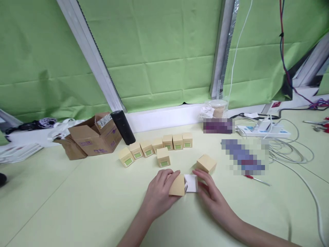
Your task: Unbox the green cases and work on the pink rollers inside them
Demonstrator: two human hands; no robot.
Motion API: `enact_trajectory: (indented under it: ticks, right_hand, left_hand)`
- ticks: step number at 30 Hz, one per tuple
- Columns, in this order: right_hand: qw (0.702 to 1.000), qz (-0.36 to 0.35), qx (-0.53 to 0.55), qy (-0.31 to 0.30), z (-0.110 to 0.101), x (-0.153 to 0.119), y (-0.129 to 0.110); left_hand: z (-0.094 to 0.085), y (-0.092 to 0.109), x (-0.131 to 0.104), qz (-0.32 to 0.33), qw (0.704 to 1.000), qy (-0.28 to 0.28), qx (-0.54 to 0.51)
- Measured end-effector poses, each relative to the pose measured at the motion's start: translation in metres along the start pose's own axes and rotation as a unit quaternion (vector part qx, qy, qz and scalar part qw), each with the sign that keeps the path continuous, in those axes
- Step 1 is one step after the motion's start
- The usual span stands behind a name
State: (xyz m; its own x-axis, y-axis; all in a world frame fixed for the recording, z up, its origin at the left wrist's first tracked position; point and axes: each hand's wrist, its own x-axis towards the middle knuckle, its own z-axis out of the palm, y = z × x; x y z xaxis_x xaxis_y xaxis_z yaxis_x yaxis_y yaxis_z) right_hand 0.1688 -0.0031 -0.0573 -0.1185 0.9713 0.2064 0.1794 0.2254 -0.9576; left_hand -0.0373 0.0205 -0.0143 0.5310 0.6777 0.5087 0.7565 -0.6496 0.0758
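Note:
A small tan cardboard box (177,185) lies on its side near the front of the table, its open end turned to the right. My left hand (160,192) is wrapped around the closed part of this box. From the open end a flap with a white inner face (191,183) sticks out. The fingers of my right hand (209,192) are closed at the flap's outer edge; the fingertips are partly hidden behind it. Just beyond my right hand stands another tan box (207,163). A further box with a green label (163,157) stands behind my left hand.
Several matching boxes (178,142) form a curved row farther back. Behind them are a black cylinder (122,127) and an open brown carton (95,137). At the right lie a screwdriver (258,180), a power strip (264,130) and loose cables (288,151). Two items are pixelated.

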Motion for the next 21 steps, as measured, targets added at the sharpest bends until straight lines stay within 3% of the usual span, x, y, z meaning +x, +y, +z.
enact_trajectory:
  ticks: [3,6,9,11,15,21]
  right_hand:
    - [0.977,-0.135,-0.150,-0.066,-0.002,-0.006,-0.004]
    - [0.961,-0.169,-0.193,-0.103,-0.002,-0.009,-0.012]
    - [0.974,-0.126,-0.157,-0.105,0.001,-0.008,-0.018]
    - [0.988,-0.061,-0.095,-0.109,0.004,-0.006,-0.019]
    - [0.992,0.072,0.060,-0.084,0.012,0.001,-0.017]
    - [0.980,0.086,0.174,-0.038,0.013,0.004,-0.016]
  left_hand:
    - [-0.001,0.001,0.001,0.035,0.999,0.004,0.028]
    - [0.001,-0.001,0.000,0.054,0.997,0.018,0.050]
    - [0.003,-0.006,-0.002,0.047,0.994,0.044,0.090]
    - [0.002,-0.007,-0.002,0.057,0.990,0.060,0.112]
    - [-0.004,0.002,0.001,0.143,0.973,0.094,0.153]
    - [-0.005,0.019,0.006,0.237,0.942,0.159,0.174]
